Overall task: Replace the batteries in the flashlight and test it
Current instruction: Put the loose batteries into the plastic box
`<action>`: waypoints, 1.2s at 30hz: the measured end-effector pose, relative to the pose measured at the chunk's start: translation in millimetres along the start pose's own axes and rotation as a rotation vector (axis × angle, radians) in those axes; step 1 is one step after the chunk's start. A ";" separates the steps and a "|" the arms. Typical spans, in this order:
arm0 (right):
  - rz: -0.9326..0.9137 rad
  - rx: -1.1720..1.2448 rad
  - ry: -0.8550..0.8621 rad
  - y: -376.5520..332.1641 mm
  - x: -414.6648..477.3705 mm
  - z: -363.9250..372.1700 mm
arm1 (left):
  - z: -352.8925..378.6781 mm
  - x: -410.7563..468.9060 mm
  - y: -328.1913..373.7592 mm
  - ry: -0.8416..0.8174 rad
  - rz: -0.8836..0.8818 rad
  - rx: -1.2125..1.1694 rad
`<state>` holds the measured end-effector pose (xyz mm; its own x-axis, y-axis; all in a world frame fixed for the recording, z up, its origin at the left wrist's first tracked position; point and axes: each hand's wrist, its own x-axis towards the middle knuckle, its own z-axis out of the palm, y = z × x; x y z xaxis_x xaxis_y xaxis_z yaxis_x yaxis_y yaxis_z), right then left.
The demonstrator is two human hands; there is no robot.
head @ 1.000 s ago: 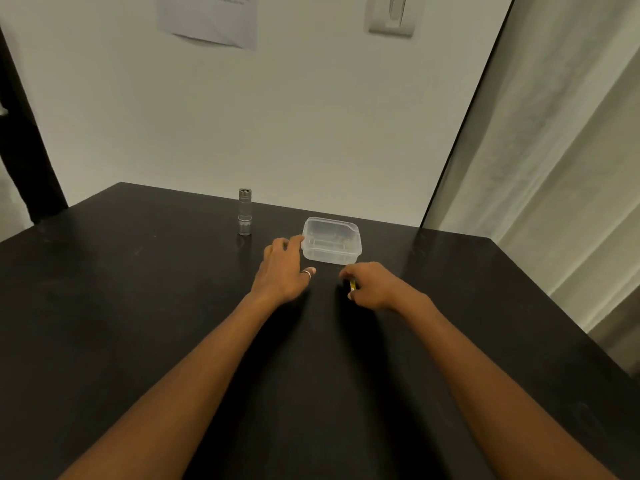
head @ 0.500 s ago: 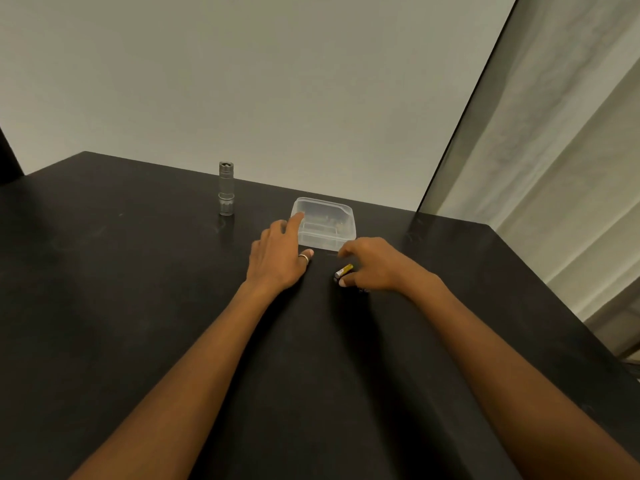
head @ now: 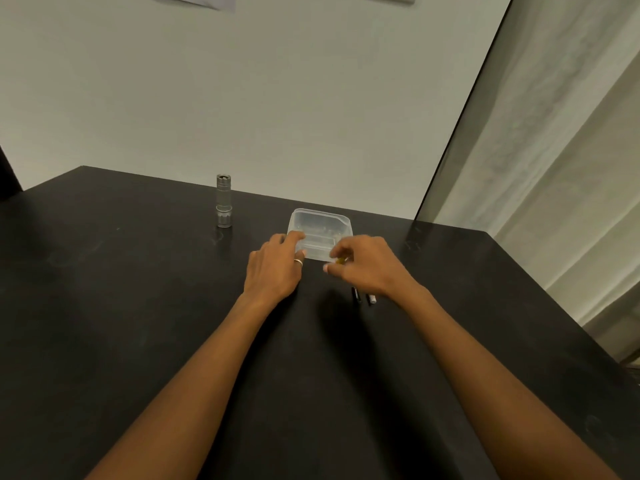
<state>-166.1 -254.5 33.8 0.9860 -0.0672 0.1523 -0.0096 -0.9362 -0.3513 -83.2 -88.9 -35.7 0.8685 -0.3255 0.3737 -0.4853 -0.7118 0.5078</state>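
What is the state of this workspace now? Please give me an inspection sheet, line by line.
Surface: black table, matt, with faint smudges.
Job's things: flashlight stands upright at far left, untouched; loose batteries, two, lie side by side by the right wrist; held battery, only a yellow part showing.
Clutter: clear container near the far edge, contents unclear.
Grippers: left hand rests its fingers on the container's near left corner; right hand pinches the held battery at the container's near side.
Cables: nothing seen.
Surroundings: pale wall behind, curtain at right.
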 end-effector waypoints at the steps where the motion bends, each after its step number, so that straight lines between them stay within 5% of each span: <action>1: 0.000 0.051 0.082 -3.7 6.0 -4.9 | 0.2 -0.1 0.0 0.000 0.001 -0.001; 5: 0.054 0.012 0.187 -19.0 48.1 -14.2 | 1.7 -1.5 -1.4 0.011 0.020 -0.010; 18: 0.193 -0.299 -0.104 -34.5 111.8 23.5 | 2.4 -2.4 -3.0 0.055 0.055 0.006; 27: 0.197 -0.152 0.087 -28.6 67.2 -26.9 | -0.5 -3.8 -3.2 0.047 0.056 -0.015; 36: 0.259 -0.357 -0.154 -11.3 -14.9 -17.4 | -3.8 -5.8 -0.8 0.037 0.019 -0.053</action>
<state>-183.5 -248.9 51.6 0.9566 -0.2875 -0.0469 -0.2885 -0.9574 -0.0156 -88.2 -84.1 -35.4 0.8551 -0.3149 0.4118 -0.5074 -0.6710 0.5406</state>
